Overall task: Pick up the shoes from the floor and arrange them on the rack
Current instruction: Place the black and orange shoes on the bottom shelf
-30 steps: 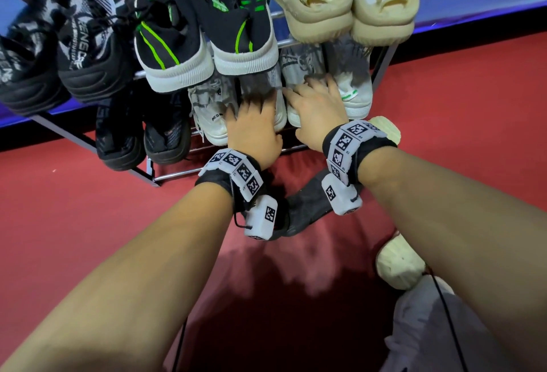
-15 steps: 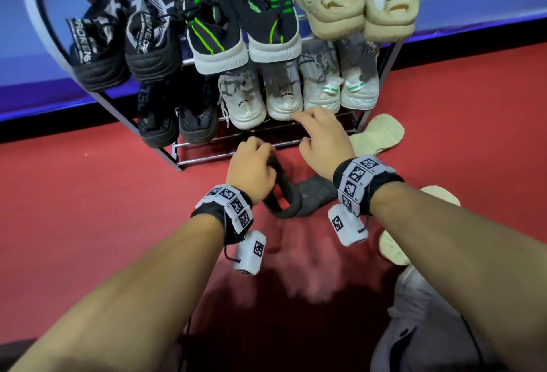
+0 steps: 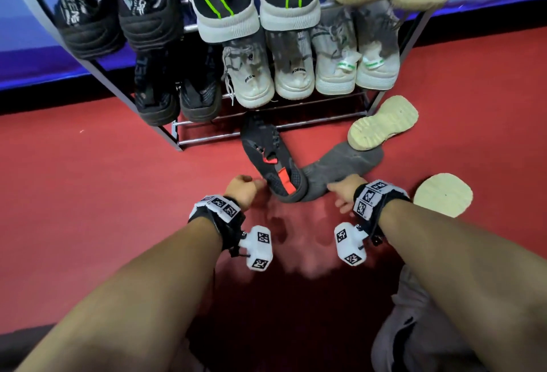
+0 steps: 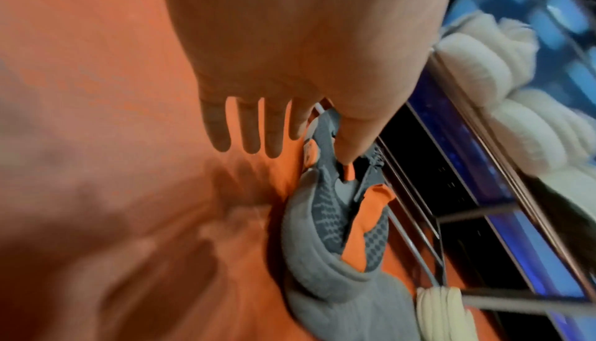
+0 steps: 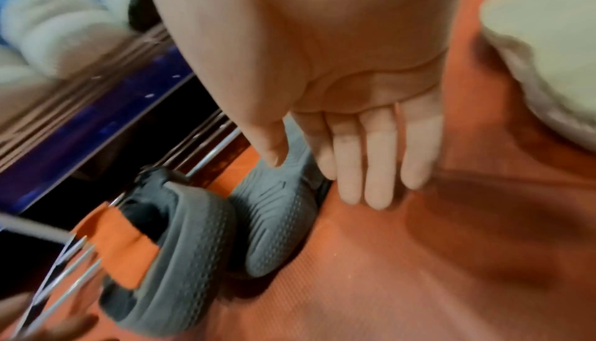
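Two dark grey shoes with orange tabs lie on the red floor in front of the rack (image 3: 207, 139). One grey shoe (image 3: 272, 161) (image 4: 325, 219) (image 5: 187, 231) sits opening up, heel towards me. The other grey shoe (image 3: 340, 167) (image 5: 274, 219) lies sole up, touching the first at the heel. My left hand (image 3: 242, 191) (image 4: 296, 152) is at the first shoe's heel, fingers straight and thumb over its collar, holding nothing. The straight fingers of my right hand (image 3: 343, 191) (image 5: 322, 180) reach the second shoe's sole.
The rack's two shelves hold several pairs: black, black-green, beige and white. A beige shoe (image 3: 381, 123) lies sole up by the rack's right leg, resting on the grey shoe's toe. Another beige shoe (image 3: 442, 194) lies right of my right wrist. My grey-trousered knee (image 3: 414, 327) is bottom right.
Both hands have drawn back from the white shoes on the lower shelf and come down to the grey pair on the floor. The view has pulled back from the rack.
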Tool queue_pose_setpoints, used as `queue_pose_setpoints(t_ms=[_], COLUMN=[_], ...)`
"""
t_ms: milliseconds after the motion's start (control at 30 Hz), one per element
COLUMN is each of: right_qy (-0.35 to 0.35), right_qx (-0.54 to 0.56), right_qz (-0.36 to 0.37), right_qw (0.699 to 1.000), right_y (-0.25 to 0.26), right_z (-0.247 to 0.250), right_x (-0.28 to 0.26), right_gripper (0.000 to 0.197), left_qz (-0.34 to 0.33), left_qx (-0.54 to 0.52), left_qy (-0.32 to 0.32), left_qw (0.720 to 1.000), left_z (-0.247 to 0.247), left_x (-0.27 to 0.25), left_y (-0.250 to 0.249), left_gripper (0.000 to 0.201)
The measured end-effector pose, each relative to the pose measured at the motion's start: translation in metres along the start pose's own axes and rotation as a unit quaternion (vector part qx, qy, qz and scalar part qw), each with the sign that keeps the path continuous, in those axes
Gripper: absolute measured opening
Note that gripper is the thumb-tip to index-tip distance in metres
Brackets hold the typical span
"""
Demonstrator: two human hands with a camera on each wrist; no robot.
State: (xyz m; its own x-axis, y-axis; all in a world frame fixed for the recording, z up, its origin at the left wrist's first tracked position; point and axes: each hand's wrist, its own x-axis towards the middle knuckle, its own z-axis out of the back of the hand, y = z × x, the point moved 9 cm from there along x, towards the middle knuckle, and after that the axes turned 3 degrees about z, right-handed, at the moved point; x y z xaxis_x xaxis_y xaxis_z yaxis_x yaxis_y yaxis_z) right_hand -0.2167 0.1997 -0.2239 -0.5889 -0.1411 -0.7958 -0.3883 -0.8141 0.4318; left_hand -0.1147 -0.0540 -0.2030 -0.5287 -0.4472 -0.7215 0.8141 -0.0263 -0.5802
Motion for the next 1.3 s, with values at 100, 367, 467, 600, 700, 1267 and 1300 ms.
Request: queue_pose_setpoints(t_ms=[100, 367, 467, 600, 700, 1267, 1300], right_qy=[0.056, 0.063, 0.072, 0.035, 0.040, -0.133, -0.125], right_qx=[0.195, 0.398, 0.420, 0.398, 0.392, 0.110, 0.036], right_qz=[-0.084, -0.115, -0.115, -0.118, -0.101, 0.049, 0.070], right_qw=[0.976, 0.908, 0.897, 0.909, 0.914, 0.984, 0.989], right_y=[-0.024, -0.020, -0.015, -0.015, -0.009, 0.002, 0.007], right_z=[-0.019, -0.041, -0.042, -0.037, -0.037, 0.013, 0.007], right_x=[0.008, 0.039, 0.036, 0.032, 0.030, -0.044, -0.051], right_gripper=[0.056, 0.045, 0.024, 0.019, 0.033, 0.020, 0.021], left_qz=[0.080, 0.097, 0.099, 0.099, 0.105, 0.096, 0.096], left_qx=[-0.106, -0.158, -0.141, -0.142, -0.141, -0.034, -0.023], left_qy=[0.067, 0.082, 0.072, 0.077, 0.081, 0.067, 0.065], left_qw=[0.989, 0.979, 0.982, 0.982, 0.981, 0.993, 0.993], left_z=[-0.025, -0.052, -0.050, -0.048, -0.050, -0.004, 0.001], left_x=[0.005, 0.019, 0.018, 0.012, 0.003, -0.064, -0.069], left_y=[0.010, 0.006, 0.004, 0.002, -0.001, 0.050, 0.055], left_gripper=[0.030, 0.024, 0.009, 0.013, 0.012, 0.018, 0.017])
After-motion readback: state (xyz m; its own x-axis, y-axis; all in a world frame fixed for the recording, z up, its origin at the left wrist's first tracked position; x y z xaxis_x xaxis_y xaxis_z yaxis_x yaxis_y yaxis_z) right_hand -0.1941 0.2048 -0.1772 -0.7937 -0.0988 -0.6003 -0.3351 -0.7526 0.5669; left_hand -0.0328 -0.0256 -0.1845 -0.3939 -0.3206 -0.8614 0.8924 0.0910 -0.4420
